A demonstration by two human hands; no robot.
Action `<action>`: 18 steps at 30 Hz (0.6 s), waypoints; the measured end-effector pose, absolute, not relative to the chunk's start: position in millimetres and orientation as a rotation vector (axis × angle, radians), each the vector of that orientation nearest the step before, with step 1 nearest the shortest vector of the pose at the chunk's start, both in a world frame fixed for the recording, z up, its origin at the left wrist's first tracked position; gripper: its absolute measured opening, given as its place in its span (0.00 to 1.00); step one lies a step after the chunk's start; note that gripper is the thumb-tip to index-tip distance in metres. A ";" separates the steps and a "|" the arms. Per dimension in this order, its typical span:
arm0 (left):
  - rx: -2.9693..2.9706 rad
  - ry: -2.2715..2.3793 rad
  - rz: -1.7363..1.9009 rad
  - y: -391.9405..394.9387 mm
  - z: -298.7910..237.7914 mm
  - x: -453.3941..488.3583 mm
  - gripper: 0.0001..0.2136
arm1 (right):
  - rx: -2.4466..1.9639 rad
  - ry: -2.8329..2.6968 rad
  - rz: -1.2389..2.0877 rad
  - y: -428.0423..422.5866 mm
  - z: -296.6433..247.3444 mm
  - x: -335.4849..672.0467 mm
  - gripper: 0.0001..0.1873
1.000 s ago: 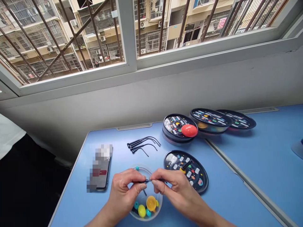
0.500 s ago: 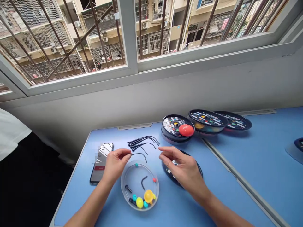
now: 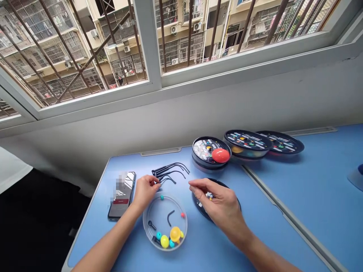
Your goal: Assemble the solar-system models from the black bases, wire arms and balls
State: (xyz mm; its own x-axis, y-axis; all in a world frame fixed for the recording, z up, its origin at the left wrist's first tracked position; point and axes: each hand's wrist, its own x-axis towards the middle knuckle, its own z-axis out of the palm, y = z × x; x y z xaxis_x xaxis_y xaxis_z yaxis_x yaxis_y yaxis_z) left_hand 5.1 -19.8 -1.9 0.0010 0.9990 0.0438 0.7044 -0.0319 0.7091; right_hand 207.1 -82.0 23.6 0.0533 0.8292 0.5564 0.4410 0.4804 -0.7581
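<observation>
My left hand (image 3: 146, 192) is closed in a pinch on one end of a thin black curved rod (image 3: 169, 179), low beside a small row of similar black bent rods (image 3: 172, 166). Just below it stands a round clear plastic tub (image 3: 144, 223). Inside lie a yellow ball (image 3: 165, 241), an orange cup-shaped piece (image 3: 175, 234), small teal balls (image 3: 159, 235), a red bead (image 3: 182, 215), a short bent black rod (image 3: 169, 219) and black pegs (image 3: 152, 225). My right hand (image 3: 219, 202) hovers over a black printed disc (image 3: 198, 206), partly hiding it; its thumb and fingers are slightly apart, holding nothing visible.
A phone (image 3: 122, 196) lies at the left. Along the back are round black-lidded tubs (image 3: 248, 140), one with a red ball (image 3: 221, 155) on top. A seam (image 3: 263, 189) runs between the tables. A person's white sleeve (image 3: 13, 166) shows at far left.
My left hand has moved the held rod up and back, to beside the other rods. My right hand stays nearly in place, its thumb and fingertips a little closer together.
</observation>
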 end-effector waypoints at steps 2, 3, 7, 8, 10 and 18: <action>1.777 1.723 0.753 -17.7 -3.0 5.0 0.04 | -1.130 -1.574 0.423 -82.5 23.9 207.0 0.05; 1.773 1.708 0.742 -16.6 -3.0 5.0 0.04 | -1.131 -1.572 0.419 -82.8 24.1 206.9 0.05; 1.758 1.678 0.704 -12.2 -1.2 4.5 0.05 | -1.137 -1.569 0.401 -83.2 24.9 206.6 0.06; 1.756 1.676 0.696 -11.4 -1.0 4.1 0.05 | -1.136 -1.570 0.402 -83.2 25.0 206.5 0.06; 1.757 1.670 0.680 -10.3 -0.9 2.9 0.06 | -1.134 -1.574 0.409 -83.2 25.2 206.4 0.06; 1.791 1.669 0.698 -9.0 -3.1 1.7 0.02 | -1.152 -1.580 0.408 -82.9 27.1 206.7 0.08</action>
